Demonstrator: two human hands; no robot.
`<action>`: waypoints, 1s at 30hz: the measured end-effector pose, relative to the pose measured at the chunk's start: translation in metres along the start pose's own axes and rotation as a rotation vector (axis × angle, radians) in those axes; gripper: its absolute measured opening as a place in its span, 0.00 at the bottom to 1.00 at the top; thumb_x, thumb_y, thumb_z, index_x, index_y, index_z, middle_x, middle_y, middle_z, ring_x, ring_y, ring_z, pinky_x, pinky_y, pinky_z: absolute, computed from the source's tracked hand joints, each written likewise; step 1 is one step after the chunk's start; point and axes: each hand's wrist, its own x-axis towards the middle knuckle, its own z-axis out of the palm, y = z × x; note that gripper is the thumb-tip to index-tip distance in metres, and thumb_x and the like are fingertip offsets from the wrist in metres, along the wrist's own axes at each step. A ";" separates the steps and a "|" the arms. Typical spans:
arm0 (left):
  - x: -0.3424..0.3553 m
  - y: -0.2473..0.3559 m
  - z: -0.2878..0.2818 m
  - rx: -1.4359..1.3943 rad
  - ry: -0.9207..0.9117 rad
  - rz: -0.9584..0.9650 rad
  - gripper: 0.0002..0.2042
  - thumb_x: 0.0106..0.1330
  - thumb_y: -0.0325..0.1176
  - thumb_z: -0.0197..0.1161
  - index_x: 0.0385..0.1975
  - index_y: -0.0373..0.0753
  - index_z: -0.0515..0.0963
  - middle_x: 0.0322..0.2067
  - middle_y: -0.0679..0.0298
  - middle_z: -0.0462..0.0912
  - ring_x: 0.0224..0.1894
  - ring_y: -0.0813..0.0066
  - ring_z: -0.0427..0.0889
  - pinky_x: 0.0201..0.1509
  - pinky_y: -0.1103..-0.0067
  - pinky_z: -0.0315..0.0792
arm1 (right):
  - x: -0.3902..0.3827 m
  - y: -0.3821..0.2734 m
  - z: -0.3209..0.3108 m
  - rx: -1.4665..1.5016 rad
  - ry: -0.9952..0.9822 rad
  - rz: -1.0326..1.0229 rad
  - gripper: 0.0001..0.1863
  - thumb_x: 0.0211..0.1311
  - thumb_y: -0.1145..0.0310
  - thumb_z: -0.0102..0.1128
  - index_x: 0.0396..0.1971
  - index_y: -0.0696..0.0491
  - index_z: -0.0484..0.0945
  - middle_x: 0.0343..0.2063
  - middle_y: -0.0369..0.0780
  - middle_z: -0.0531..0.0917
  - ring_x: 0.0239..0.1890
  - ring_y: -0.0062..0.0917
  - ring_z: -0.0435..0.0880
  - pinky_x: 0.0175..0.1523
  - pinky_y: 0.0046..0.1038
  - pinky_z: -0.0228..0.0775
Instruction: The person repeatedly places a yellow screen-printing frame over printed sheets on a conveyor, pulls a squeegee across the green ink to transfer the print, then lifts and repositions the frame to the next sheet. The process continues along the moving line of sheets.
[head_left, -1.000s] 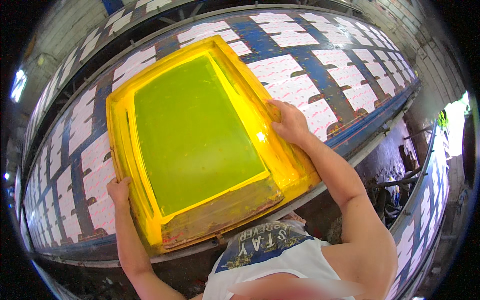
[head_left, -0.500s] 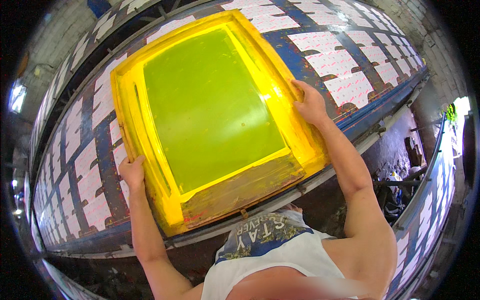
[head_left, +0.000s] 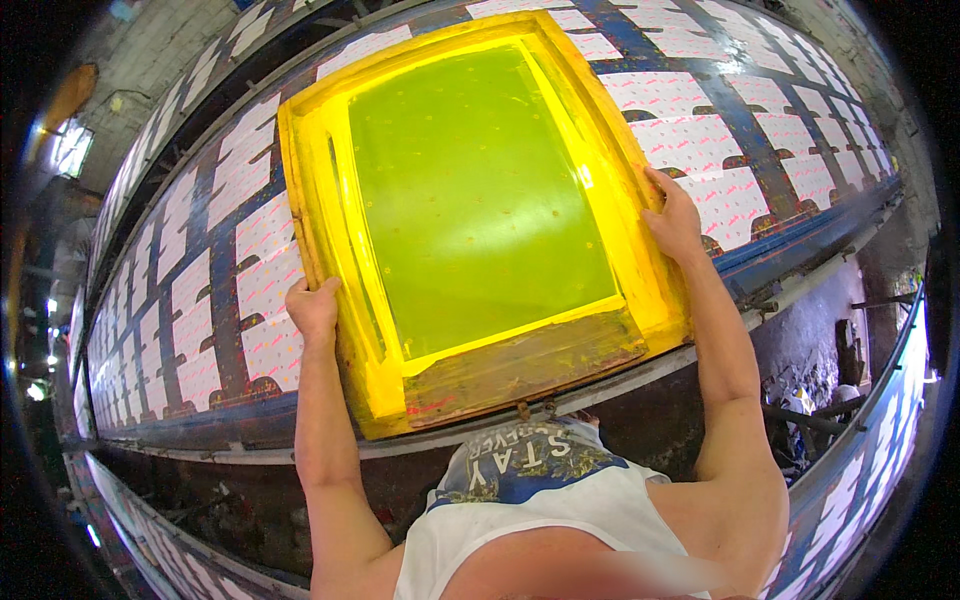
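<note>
Nearest, at the bottom, is the wearer's white sleeveless shirt (head_left: 520,535) with a dark printed patch, both bare arms reaching up and away from it. Just beyond lies the near end of a large yellow frame (head_left: 640,275), crossed by a stained brown band (head_left: 525,365). The left hand (head_left: 315,308) grips the frame's left side, and the right hand (head_left: 673,215) grips its right side, somewhat farther up. Between them stretches a flat olive-green panel (head_left: 480,220), shiny and lightly speckled. The frame sits over the near edge of a long, dark blue table (head_left: 800,231); whether it rests fully on the top or is partly lifted, I cannot tell.

As for progress, the frame is over the table but neither hand has let go. White sheets (head_left: 675,145) with small red marks lie in rows on both sides and beyond, so red marking is already there on those in view. Anything under the frame is hidden, so what is done or left there cannot be judged; whether the sheets carry yellow too is hard to make out.

Farther off, a rough pale wall (head_left: 180,60) closes the upper left, with a bright window (head_left: 70,148).
</note>
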 end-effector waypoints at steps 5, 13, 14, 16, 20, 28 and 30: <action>-0.006 0.009 0.002 0.069 -0.006 0.002 0.14 0.56 0.33 0.79 0.38 0.30 0.92 0.32 0.53 0.93 0.33 0.62 0.91 0.44 0.67 0.83 | 0.001 0.010 -0.003 0.015 0.001 -0.014 0.40 0.59 0.76 0.71 0.75 0.45 0.78 0.66 0.43 0.87 0.67 0.43 0.85 0.73 0.43 0.77; -0.011 0.010 0.013 0.059 -0.012 -0.004 0.14 0.56 0.35 0.79 0.36 0.30 0.92 0.28 0.54 0.92 0.30 0.62 0.91 0.41 0.67 0.83 | 0.003 0.014 -0.009 -0.001 -0.045 0.020 0.40 0.59 0.76 0.71 0.75 0.48 0.77 0.66 0.46 0.86 0.68 0.44 0.85 0.74 0.43 0.77; -0.010 0.009 0.013 0.072 -0.020 -0.025 0.14 0.56 0.35 0.79 0.36 0.30 0.92 0.28 0.54 0.92 0.30 0.62 0.91 0.41 0.67 0.83 | 0.002 0.014 -0.008 -0.022 -0.032 0.000 0.40 0.59 0.75 0.71 0.76 0.48 0.76 0.66 0.46 0.86 0.68 0.44 0.85 0.74 0.44 0.77; -0.009 0.007 0.014 0.096 -0.031 -0.014 0.14 0.56 0.35 0.80 0.36 0.30 0.91 0.28 0.53 0.92 0.30 0.61 0.91 0.42 0.67 0.83 | 0.001 0.012 -0.007 -0.042 -0.038 -0.003 0.41 0.59 0.75 0.71 0.76 0.48 0.76 0.68 0.47 0.85 0.69 0.45 0.84 0.75 0.44 0.76; -0.009 0.001 0.019 0.117 -0.045 -0.001 0.15 0.56 0.36 0.80 0.37 0.30 0.91 0.29 0.51 0.92 0.31 0.59 0.91 0.43 0.66 0.83 | -0.001 0.008 -0.005 -0.055 -0.083 0.050 0.41 0.61 0.74 0.72 0.77 0.49 0.75 0.69 0.49 0.84 0.70 0.47 0.82 0.76 0.44 0.74; 0.003 0.002 0.009 0.314 -0.130 0.065 0.21 0.60 0.42 0.81 0.42 0.28 0.91 0.33 0.49 0.92 0.37 0.55 0.91 0.47 0.62 0.83 | -0.034 0.019 -0.009 -0.029 -0.024 -0.033 0.37 0.72 0.71 0.70 0.80 0.52 0.72 0.67 0.50 0.84 0.66 0.47 0.84 0.72 0.45 0.77; 0.016 0.004 0.011 0.325 -0.072 0.182 0.25 0.61 0.44 0.80 0.50 0.29 0.89 0.43 0.47 0.90 0.45 0.51 0.90 0.53 0.60 0.82 | -0.055 0.025 -0.024 0.087 -0.054 0.058 0.35 0.74 0.72 0.69 0.80 0.52 0.72 0.66 0.50 0.86 0.64 0.45 0.86 0.70 0.43 0.78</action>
